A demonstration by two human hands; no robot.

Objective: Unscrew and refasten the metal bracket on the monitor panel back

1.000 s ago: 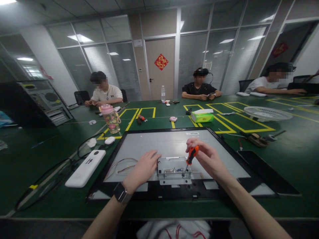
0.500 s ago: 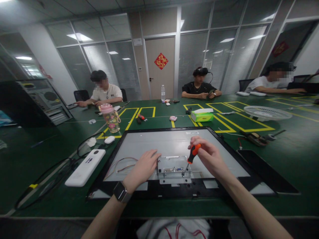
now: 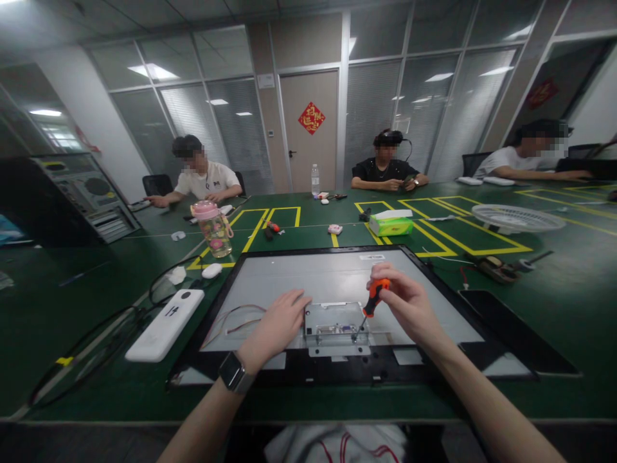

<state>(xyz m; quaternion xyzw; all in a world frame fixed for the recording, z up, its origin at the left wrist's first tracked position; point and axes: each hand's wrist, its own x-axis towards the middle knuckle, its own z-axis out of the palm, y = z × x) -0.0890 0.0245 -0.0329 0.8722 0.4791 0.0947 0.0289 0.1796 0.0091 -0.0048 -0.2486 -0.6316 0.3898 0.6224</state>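
Note:
A flat display panel (image 3: pixel 289 276) with a black frame lies face-down or flat before me on the green table. Near its front edge sits a metal bracket box (image 3: pixel 332 316) with connector ports along its front side. My right hand (image 3: pixel 405 299) grips an orange-and-black screwdriver (image 3: pixel 375 298), tilted, its tip at the right part of the bracket's port side. My left hand (image 3: pixel 279 321) rests flat, fingers stretched, against the bracket's left edge. Thin wires (image 3: pixel 241 315) lie on the panel left of that hand.
Left of the panel are a white power bank (image 3: pixel 166 325), black cables (image 3: pixel 96 341) and a pink-lidded bottle (image 3: pixel 212 228). A dark phone-like slab (image 3: pixel 515 331) lies to the right. Behind stand a green tissue pack (image 3: pixel 391 224) and a white fan grille (image 3: pixel 517 217). Three people sit across the table.
My hands and the screwdriver stay almost in place, with only a slight shift of the right hand and handle. The person at the far left has leaned a little.

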